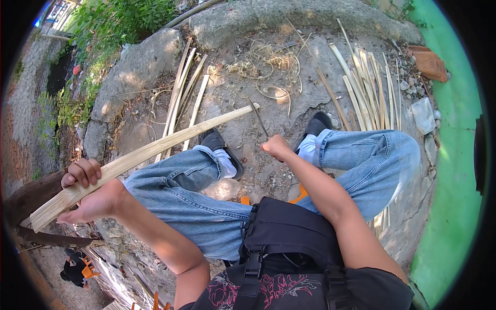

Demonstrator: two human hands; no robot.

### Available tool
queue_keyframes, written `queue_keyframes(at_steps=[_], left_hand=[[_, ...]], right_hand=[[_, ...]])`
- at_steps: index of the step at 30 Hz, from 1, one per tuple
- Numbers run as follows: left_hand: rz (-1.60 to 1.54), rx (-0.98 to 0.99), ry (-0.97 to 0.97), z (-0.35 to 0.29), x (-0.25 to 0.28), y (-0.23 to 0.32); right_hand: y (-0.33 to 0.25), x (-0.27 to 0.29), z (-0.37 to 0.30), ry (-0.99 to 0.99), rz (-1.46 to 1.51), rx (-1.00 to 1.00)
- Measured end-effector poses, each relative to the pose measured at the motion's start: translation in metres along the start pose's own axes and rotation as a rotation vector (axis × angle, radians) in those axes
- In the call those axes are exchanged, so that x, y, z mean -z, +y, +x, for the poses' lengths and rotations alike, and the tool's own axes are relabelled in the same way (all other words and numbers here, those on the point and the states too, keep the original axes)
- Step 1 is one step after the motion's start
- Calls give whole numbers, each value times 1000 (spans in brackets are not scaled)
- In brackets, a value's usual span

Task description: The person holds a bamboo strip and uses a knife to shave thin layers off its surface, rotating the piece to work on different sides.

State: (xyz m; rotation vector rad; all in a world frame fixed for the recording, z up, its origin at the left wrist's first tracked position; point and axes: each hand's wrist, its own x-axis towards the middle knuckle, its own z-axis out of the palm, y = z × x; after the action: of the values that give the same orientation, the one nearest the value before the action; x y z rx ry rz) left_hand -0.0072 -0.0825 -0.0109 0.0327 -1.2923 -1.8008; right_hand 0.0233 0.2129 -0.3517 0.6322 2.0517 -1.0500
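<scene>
My left hand [93, 194] is closed around the wide near end of a long pale bamboo strip [155, 147], thumb underneath and fingers over the top. The strip slants up to the right across my left thigh, its far end narrowing above the ground between my feet. My right hand [277, 146] grips a knife whose handle is hidden in the fist. The thin dark knife blade [258, 118] points up and away, its tip close to the strip's far end; whether the two touch I cannot tell.
Split strips [182, 95] lie beyond my left foot, and a larger bundle [367, 88] beyond my right. Curly shavings [268, 64] litter the ground ahead. A stone kerb [305, 20] runs behind them. At right stand a green wall [454, 155] and a brick [428, 63]. A dark wooden post [39, 194] is at left.
</scene>
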Motion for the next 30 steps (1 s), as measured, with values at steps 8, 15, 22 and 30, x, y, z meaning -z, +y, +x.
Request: queue_keyframes(at_steps=[8, 15, 22, 30], left_hand=[[183, -59, 45, -2, -10, 13], [262, -72, 114, -3, -10, 14], [227, -19, 24, 1, -14, 2], [213, -3, -1, 6, 4, 14]], right_hand=[[-37, -25, -30, -39, -200, 225], [-64, -29, -84, -136, -58, 526], [68, -19, 38, 154, -298, 208], [-44, -35, -47, -90, -94, 462]])
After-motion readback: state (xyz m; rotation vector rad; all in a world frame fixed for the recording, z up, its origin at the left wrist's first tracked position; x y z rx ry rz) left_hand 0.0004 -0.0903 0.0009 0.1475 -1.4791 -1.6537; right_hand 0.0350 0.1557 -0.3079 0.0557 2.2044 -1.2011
